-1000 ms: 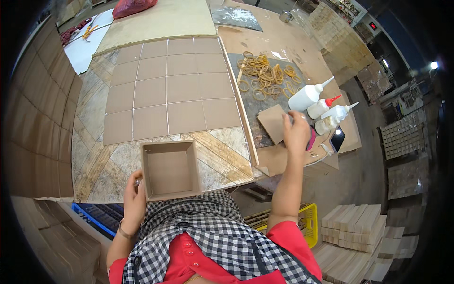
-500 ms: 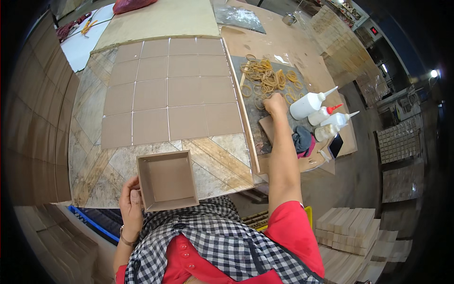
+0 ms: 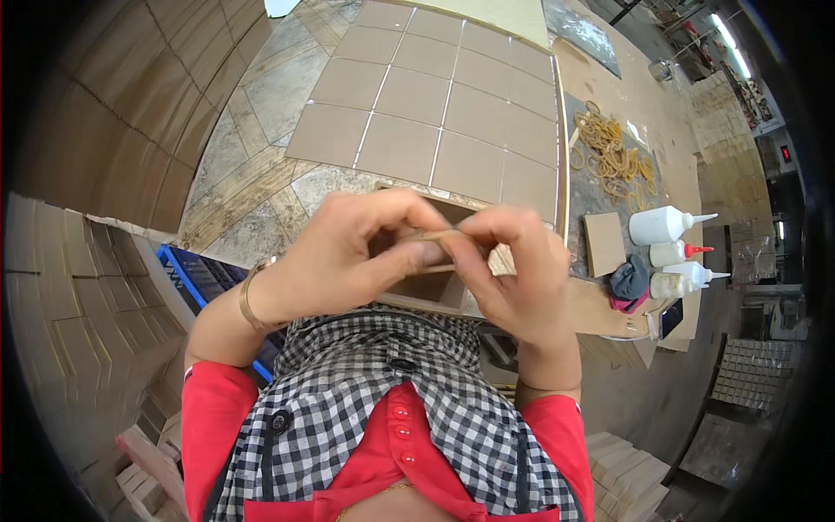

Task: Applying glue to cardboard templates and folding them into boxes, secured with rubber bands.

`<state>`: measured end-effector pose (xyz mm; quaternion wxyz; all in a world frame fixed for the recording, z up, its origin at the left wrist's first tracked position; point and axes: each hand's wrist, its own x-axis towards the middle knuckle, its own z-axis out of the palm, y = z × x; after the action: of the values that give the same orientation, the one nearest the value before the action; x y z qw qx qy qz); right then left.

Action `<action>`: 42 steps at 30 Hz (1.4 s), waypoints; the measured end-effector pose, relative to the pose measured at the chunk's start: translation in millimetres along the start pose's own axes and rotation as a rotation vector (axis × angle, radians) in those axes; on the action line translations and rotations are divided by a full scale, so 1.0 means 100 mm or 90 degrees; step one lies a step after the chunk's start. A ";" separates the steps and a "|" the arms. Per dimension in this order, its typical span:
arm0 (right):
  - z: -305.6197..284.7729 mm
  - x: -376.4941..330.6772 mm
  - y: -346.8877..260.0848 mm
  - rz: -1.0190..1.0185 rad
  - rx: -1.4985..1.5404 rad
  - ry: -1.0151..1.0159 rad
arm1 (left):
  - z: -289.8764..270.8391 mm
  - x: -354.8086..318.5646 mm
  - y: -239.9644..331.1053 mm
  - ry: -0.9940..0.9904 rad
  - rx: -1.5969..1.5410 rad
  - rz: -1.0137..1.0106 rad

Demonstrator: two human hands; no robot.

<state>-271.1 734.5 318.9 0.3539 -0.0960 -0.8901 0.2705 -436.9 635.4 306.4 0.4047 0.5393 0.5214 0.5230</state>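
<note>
My left hand (image 3: 352, 252) and my right hand (image 3: 517, 265) meet in front of me, thumbs and fingertips pinched together. Stretched between them is a thin tan strip that looks like a rubber band (image 3: 428, 235); motion blur and the fingers hide most of it. Directly below lies an open square brown box (image 3: 454, 294) at the table's near edge, largely covered by my hands. A small crumpled whitish piece (image 3: 502, 260) shows against my right hand's fingers; what it is I cannot tell.
Brown panels (image 3: 409, 96) lie in a grid beyond the box. Right of them are loose rubber bands (image 3: 609, 143), a small brown board (image 3: 604, 244), white squeeze bottles (image 3: 658, 226) and a dark cloth (image 3: 630, 278). Stacked brown boxes (image 3: 165, 78) rise at the left.
My right hand has come back from the rubber band pile to meet my left hand, which has let go of the box's side. The view has shifted, moving the table contents rightward.
</note>
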 end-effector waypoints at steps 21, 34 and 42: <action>0.09 -0.77 0.80 0.210 0.143 -0.045 | -0.28 -0.20 -0.94 0.001 0.023 0.121; 0.21 -0.61 1.05 0.263 0.168 -0.033 | -0.53 0.15 -1.00 -0.019 -0.133 -0.185; -0.48 -0.92 1.33 0.443 0.132 0.340 | -0.24 -0.17 -0.79 0.009 -0.004 -0.072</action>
<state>-174.0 832.4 221.4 0.4671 -0.4200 -0.6503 0.4272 -469.8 626.0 229.4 0.4316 0.5041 0.5523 0.5046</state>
